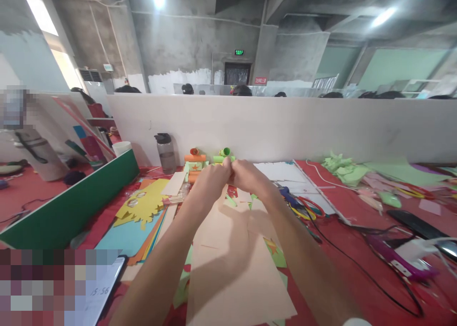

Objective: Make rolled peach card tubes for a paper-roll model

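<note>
over the middle of the red counter (357, 221) i see both arms stretched forward, with the left hand (210, 176) and the right hand (248, 176) brought together so their fingertips meet. both hands are curled nearly closed and seem to pinch something small between them, but it is hidden by the fingers, so i cannot tell what it is or whether the grip is real. right behind the fingertips, on the counter, a green paper roll (224, 152) stands beside an orange paper roll (194, 152), the green one almost touching my knuckles in this view. under my forearms lies a large peach paper sheet (232, 273), with a yellow cut-out sheet (144, 207) to its left and a blue sheet (124, 238) nearer me. a dark water bottle (164, 152) stands upright left of the orange roll, against the white partition (303, 126). to the right of my right hand i see a white board (285, 171), tangled cables (307, 209) and a heap of pale green scraps (339, 166) further off
</note>
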Tool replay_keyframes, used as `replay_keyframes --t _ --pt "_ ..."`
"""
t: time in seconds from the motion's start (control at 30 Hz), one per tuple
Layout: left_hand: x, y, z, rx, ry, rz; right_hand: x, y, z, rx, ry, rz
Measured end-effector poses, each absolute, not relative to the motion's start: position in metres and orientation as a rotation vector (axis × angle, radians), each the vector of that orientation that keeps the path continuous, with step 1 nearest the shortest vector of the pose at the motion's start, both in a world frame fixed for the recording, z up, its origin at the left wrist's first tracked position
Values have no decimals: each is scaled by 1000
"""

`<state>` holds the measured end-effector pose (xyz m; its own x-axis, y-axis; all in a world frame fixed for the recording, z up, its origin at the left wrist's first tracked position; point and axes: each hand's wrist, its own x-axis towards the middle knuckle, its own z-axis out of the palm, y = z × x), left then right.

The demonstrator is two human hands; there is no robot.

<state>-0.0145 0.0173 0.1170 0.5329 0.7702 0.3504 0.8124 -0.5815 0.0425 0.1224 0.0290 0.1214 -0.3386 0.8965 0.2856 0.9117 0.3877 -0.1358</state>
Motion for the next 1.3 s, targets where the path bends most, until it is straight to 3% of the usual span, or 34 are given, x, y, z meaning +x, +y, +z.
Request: replay_keyframes --t 0.13,0.3,0.47,0.67,0.9,1.1,1.3 --pt "-21 23 121 -2593 -1365 -369 130 33 121 -1533 -2334 1" --pt "-59 62 123 -2714 -1510 -963 163 48 121 -1305 -2052 348" --pt "-103 93 107 -3210 -1587 -1624 192 70 113 -916 -1561 690" --pt "-100 82 105 -3647 -1266 -1793 198 85 98 -822 -1379 806" --pt "-73 100 93 -3110 -1642 -2182 189 87 93 -987 -1382 858" --pt "-85 113 73 -3191 -1706 -2105 194 69 104 -1005 -1693 1063" --pt "-92 113 65 -3375 -1905 -2011 189 50 122 -1118 -1971 819"
